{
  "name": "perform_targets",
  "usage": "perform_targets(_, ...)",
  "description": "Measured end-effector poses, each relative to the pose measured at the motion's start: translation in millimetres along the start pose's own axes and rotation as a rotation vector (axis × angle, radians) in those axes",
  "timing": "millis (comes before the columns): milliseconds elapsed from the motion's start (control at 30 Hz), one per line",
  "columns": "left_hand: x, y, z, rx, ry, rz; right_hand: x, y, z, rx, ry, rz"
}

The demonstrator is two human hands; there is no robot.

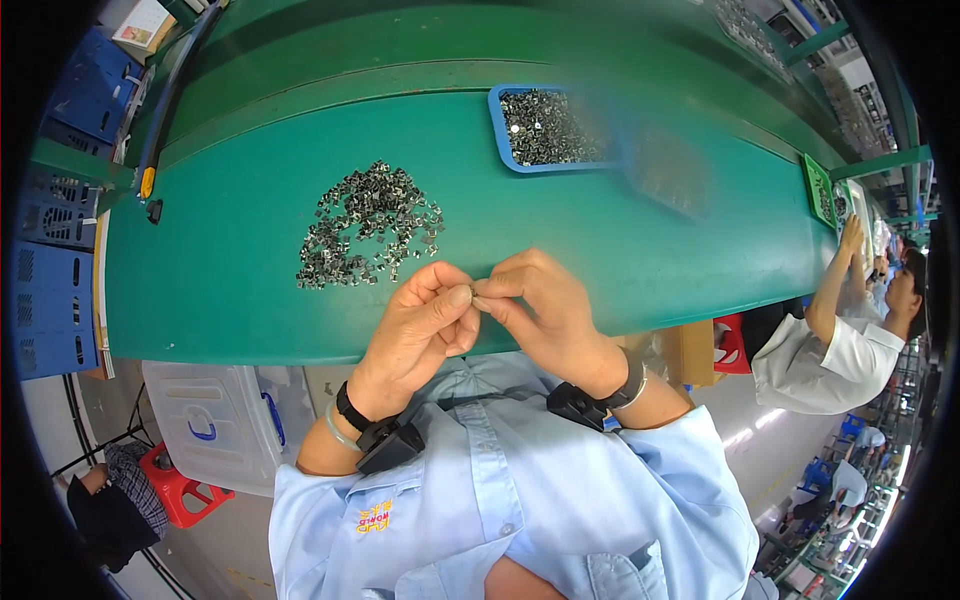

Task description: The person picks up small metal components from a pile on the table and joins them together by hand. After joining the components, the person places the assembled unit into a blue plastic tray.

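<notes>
My left hand (432, 312) and my right hand (535, 297) meet over the near edge of the green table (240, 330). Thumbs and fingertips of both pinch one tiny part (474, 291), which is mostly covered and too small to name. Beyond my left hand lies a loose pile of small black and silver metal parts (375, 205), some scattered singly along its near side. Farther back, a blue tray (497, 130) holds a heap of similar small parts. A blurred haze hides the tray's right end.
A clear lidded plastic box (215, 415) and a red stool (180, 490) stand at the lower left. Blue crates (55, 310) are stacked at the left. To the right, a person in a white shirt (830, 360) works by a green tray (820, 190). A cardboard box (692, 352) is under the table.
</notes>
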State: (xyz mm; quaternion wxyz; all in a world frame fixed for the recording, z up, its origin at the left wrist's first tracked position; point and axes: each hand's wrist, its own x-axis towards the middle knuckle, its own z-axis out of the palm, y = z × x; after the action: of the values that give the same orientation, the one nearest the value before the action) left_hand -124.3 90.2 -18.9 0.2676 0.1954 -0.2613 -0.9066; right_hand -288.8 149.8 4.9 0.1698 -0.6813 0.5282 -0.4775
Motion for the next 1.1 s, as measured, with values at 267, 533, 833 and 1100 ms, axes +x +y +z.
perform_targets(267,3,-1,4,0.012,-0.01,-0.003,2,2,-6,-0.017,-0.024,0.025)
perform_targets(533,-3,14,20,0.088,0.081,0.007,5,0,-6,0.042,-0.016,0.014)
perform_targets(833,-4,7,15,-0.051,-0.03,0.02,3,-2,-3,0.173,0.006,0.025)
perform_targets(1100,-5,10,19,0.074,0.068,0.042,2,-1,2,0.179,0.027,0.076)
